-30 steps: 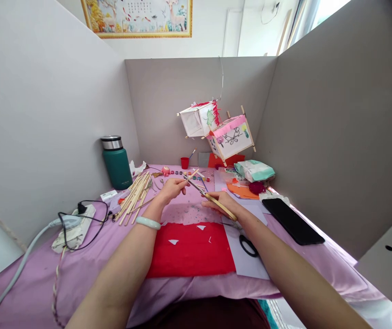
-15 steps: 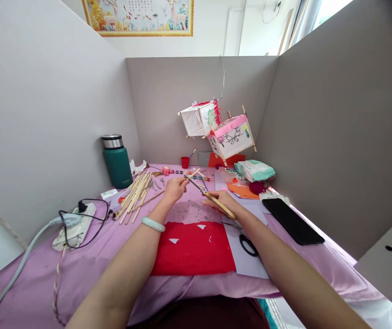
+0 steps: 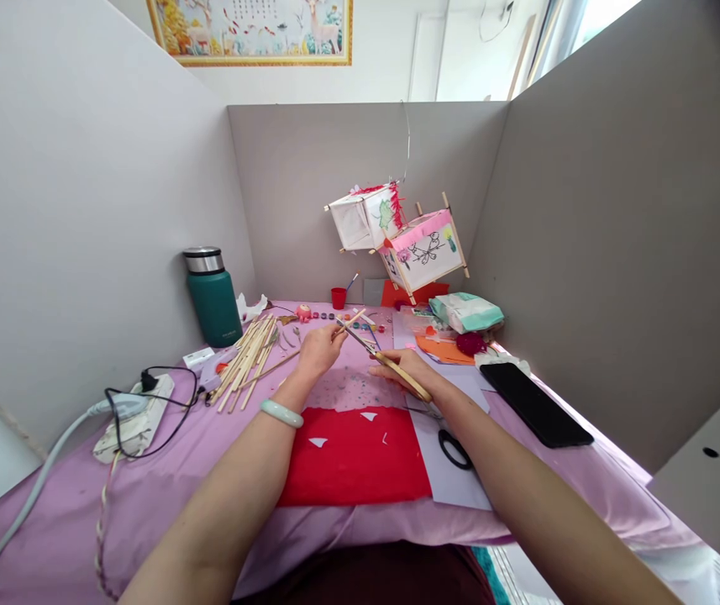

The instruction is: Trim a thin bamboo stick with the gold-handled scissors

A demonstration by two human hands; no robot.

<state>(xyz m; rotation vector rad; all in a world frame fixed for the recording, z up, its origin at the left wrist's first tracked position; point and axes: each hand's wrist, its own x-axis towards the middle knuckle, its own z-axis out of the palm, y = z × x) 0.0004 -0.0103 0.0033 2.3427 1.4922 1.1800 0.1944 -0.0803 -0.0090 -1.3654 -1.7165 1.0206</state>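
My left hand (image 3: 320, 351) is closed on a thin wooden stick (image 3: 353, 319), whose end sticks out to the right of the fingers. My right hand (image 3: 407, 372) grips a knife (image 3: 405, 377) by its long wooden handle. Its narrow metal blade points up and left and meets the stick close to my left fingers. I cannot tell how deep the blade sits in it. Below the hands lies a red sheet (image 3: 353, 470) with several small white paper scraps. Black-handled scissors (image 3: 454, 450) lie partly under my right forearm.
Wooden sticks (image 3: 247, 361) lie in a pile at the left, near a green bottle (image 3: 213, 298) and a power strip (image 3: 136, 420). A black phone (image 3: 536, 405) lies at the right. Two paper lanterns (image 3: 428, 250) hang at the back. Paint pots and a red cup (image 3: 338, 297) stand behind.
The whole view has shifted slightly. Both hands keep their grip, and the stick and blade have barely moved against each other.
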